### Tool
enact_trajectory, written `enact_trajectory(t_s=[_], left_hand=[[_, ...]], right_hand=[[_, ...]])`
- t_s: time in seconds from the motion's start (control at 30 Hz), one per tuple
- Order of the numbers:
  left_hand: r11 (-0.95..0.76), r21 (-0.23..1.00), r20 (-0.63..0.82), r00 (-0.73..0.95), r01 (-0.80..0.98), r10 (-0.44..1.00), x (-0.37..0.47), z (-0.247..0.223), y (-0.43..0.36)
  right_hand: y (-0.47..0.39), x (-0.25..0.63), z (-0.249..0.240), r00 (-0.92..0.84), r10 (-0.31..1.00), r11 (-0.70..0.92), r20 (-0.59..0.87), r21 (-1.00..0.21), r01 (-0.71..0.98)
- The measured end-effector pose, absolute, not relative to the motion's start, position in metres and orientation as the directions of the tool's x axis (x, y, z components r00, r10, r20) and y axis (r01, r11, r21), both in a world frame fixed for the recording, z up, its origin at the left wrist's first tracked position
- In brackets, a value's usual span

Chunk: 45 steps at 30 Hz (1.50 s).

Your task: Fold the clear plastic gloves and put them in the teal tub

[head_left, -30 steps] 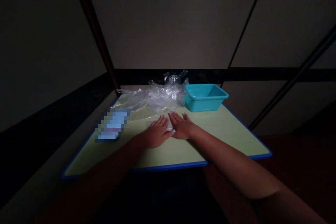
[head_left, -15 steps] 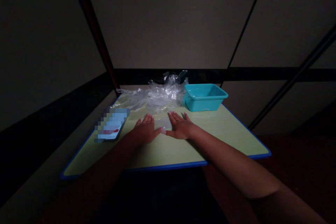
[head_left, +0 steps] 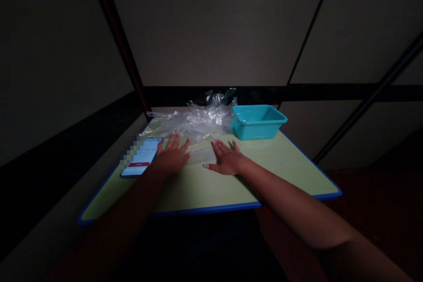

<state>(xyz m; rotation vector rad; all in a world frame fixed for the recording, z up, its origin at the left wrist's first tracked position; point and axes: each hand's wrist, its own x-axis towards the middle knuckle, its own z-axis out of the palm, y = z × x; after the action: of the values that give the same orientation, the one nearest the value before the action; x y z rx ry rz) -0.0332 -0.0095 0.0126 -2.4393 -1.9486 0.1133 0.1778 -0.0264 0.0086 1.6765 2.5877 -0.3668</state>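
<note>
A flat, clear plastic piece (head_left: 201,156) lies on the pale green table (head_left: 205,191) between my hands. My right hand (head_left: 227,158) rests flat with its fingers spread, its fingertips on the right end of that plastic. Palm down and fingers apart, my left hand (head_left: 173,155) is at the plastic's left end, just right of a phone (head_left: 141,158) with a lit screen. Beyond both hands is a crumpled heap of clear plastic bags (head_left: 201,122). Neither hand grips anything.
A turquoise basin (head_left: 258,130) stands at the table's back right, beside the plastic heap. The table has a blue edge (head_left: 214,208). Behind it are dark panelled walls (head_left: 211,26).
My left hand has moved left, away from my right hand, and its fingers are more spread. More of the flat plastic shows between the hands. My right hand has stayed nearly still.
</note>
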Motion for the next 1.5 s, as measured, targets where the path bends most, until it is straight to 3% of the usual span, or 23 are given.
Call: enact_trajectory(t_s=[0.17, 0.37, 0.5, 0.7, 0.83, 1.23, 1.5], left_hand=[[-0.384, 0.091, -0.280, 0.393, 0.919, 0.876, -0.053, 0.016, 0.000], [-0.377, 0.071, -0.342, 0.378, 0.923, 0.860, -0.062, 0.023, 0.000], [-0.375, 0.057, -0.363, 0.369, 0.925, 0.855, -0.060, 0.027, -0.003], [-0.360, 0.041, -0.370, 0.348, 0.932, 0.861, -0.058, 0.027, -0.006], [-0.344, 0.054, -0.377, 0.338, 0.938, 0.862, -0.060, 0.025, -0.005], [-0.346, 0.045, -0.413, 0.332, 0.937, 0.848, -0.055, 0.033, -0.009], [-0.352, 0.079, -0.372, 0.355, 0.933, 0.857, -0.059, 0.028, -0.007]], right_hand=[[-0.026, 0.178, 0.008, -0.418, 0.895, 0.389, -0.156, -0.188, 0.902], [-0.026, 0.179, 0.007, -0.430, 0.893, 0.403, -0.131, -0.190, 0.895], [-0.029, 0.179, 0.011, -0.449, 0.893, 0.440, 0.010, -0.223, 0.870], [-0.039, 0.168, 0.015, -0.728, 0.685, 0.700, 0.009, -0.282, 0.656], [-0.048, 0.162, 0.017, -0.805, 0.590, 0.762, -0.056, -0.291, 0.579], [-0.056, 0.181, 0.032, -0.564, 0.777, 0.568, -0.281, -0.072, 0.820], [-0.055, 0.186, 0.035, -0.508, 0.811, 0.503, -0.291, -0.099, 0.859]])
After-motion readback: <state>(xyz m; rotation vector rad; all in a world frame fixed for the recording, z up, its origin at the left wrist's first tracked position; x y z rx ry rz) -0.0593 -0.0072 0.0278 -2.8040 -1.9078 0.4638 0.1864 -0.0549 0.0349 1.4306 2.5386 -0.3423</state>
